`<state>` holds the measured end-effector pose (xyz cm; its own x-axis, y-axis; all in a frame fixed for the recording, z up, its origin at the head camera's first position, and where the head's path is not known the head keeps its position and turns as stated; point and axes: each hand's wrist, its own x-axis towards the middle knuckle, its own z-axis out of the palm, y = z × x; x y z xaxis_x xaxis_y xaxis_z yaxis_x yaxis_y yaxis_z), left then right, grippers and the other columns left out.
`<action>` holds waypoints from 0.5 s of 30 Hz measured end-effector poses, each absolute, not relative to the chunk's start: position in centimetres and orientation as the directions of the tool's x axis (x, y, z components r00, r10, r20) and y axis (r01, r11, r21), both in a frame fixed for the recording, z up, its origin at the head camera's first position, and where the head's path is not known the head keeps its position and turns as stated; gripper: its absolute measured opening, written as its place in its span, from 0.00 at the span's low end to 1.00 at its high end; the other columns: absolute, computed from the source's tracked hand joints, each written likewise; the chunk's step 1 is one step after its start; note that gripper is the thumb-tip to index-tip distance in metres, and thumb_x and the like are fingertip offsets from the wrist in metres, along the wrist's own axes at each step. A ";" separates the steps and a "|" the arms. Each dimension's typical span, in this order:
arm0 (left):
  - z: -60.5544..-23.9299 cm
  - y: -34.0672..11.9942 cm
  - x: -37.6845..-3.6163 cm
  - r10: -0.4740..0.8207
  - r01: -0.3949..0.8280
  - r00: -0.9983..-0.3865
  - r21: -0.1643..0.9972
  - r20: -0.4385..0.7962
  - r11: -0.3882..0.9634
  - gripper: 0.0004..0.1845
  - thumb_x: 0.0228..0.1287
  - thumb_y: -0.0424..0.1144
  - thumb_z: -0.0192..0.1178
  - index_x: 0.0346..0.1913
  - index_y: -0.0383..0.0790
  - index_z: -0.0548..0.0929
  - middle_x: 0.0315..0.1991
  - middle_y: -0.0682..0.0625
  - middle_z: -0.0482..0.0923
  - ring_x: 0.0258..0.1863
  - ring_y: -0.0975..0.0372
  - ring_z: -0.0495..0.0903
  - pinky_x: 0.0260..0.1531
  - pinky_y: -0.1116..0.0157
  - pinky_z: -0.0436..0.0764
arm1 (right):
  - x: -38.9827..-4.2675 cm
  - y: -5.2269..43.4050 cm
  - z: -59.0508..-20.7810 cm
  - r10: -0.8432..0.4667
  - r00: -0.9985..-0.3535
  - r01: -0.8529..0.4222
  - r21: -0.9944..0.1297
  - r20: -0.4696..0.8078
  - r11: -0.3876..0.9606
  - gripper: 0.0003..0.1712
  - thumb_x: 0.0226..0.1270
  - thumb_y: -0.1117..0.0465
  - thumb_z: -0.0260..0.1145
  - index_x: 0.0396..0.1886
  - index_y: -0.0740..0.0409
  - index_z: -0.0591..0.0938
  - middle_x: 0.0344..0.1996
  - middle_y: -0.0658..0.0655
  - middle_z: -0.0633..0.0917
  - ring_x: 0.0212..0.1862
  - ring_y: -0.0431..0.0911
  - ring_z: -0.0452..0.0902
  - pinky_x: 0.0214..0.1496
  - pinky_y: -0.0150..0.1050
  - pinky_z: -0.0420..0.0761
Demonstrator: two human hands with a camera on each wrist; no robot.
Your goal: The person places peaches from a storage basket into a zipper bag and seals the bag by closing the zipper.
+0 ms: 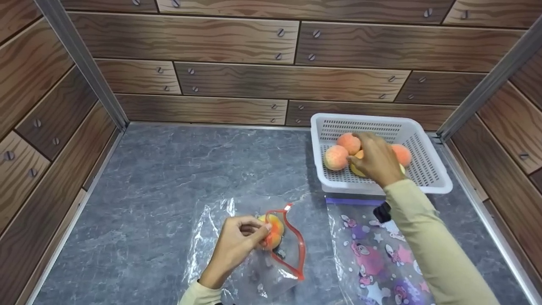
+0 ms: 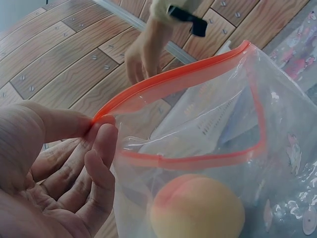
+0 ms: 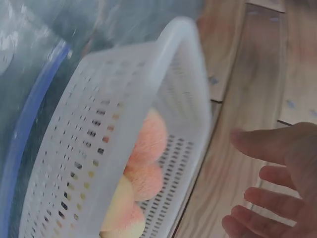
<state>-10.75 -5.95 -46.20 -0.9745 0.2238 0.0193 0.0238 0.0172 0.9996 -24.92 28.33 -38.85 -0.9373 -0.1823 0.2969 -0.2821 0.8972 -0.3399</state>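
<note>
Below the spread right hand (image 1: 376,159), round pink-orange peaches (image 1: 336,158) lie in white perforated plastic basket (image 1: 345,186); left hand (image 1: 237,241) pinches red-edged clear plastic bag (image 1: 301,250) around yellow-orange peach (image 1: 276,228).

Walled on three sides in brown plank patterning — back wall (image 1: 237,80), left wall (image 1: 38,114), right wall (image 1: 518,123) — with dark wavy grain and slotted screw heads (image 1: 281,32) near the board ends. Framed at both rear corners by grey metal posts (image 1: 78,59), and edged along the right by a silvery strip (image 1: 501,237). Spread below with a grey-blue marbled surface (image 1: 182,165), veined in paler lines. Lit softly, fairly evenly. Bordered, at top left in the left wrist view, by a pale patch (image 2: 17,15) — too plain to identify.
</note>
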 end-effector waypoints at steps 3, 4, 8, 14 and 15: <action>-46.2 -5.9 -10.8 0.228 0.023 -0.974 1.000 0.020 0.010 0.09 0.63 0.33 0.69 0.34 0.27 0.87 0.27 0.43 0.86 0.23 0.61 0.84 0.29 0.53 0.88 | -26.4 28.1 -39.3 -0.222 -0.952 -0.274 -0.269 0.209 0.923 0.38 0.54 0.68 0.77 0.65 0.71 0.74 0.63 0.75 0.75 0.63 0.72 0.69 0.65 0.68 0.70; -46.3 -5.9 -10.8 0.229 0.023 -0.973 1.000 0.021 0.007 0.09 0.64 0.33 0.69 0.34 0.26 0.86 0.27 0.43 0.86 0.23 0.61 0.84 0.29 0.52 0.88 | -26.8 28.0 -39.5 -0.236 -0.954 -0.276 -0.242 0.183 0.930 0.39 0.54 0.68 0.77 0.65 0.71 0.74 0.64 0.75 0.74 0.64 0.72 0.68 0.66 0.68 0.69; -46.4 -5.8 -10.7 0.236 0.036 -0.971 0.999 0.035 -0.003 0.09 0.64 0.33 0.68 0.34 0.26 0.86 0.26 0.42 0.86 0.23 0.61 0.84 0.30 0.52 0.88 | -28.1 27.7 -40.4 -0.297 -0.951 -0.307 -0.143 0.087 0.941 0.40 0.52 0.68 0.77 0.66 0.70 0.72 0.65 0.74 0.74 0.63 0.73 0.67 0.66 0.67 0.69; -46.5 -5.8 -10.7 0.237 0.042 -0.971 0.999 0.037 0.013 0.09 0.64 0.34 0.69 0.33 0.29 0.87 0.25 0.43 0.86 0.22 0.61 0.84 0.29 0.57 0.88 | -28.9 27.6 -41.3 -0.364 -0.931 -0.361 -0.118 -0.010 0.925 0.38 0.51 0.72 0.68 0.66 0.69 0.72 0.62 0.74 0.77 0.60 0.73 0.70 0.63 0.65 0.72; -46.4 -5.8 -10.7 0.237 0.040 -0.971 0.999 0.036 0.014 0.09 0.64 0.34 0.69 0.33 0.29 0.88 0.25 0.43 0.86 0.22 0.61 0.84 0.29 0.57 0.88 | -28.7 27.5 -41.2 -0.338 -0.937 -0.306 -0.266 -0.084 0.914 0.30 0.58 0.71 0.63 0.63 0.69 0.72 0.62 0.73 0.76 0.60 0.70 0.71 0.63 0.59 0.74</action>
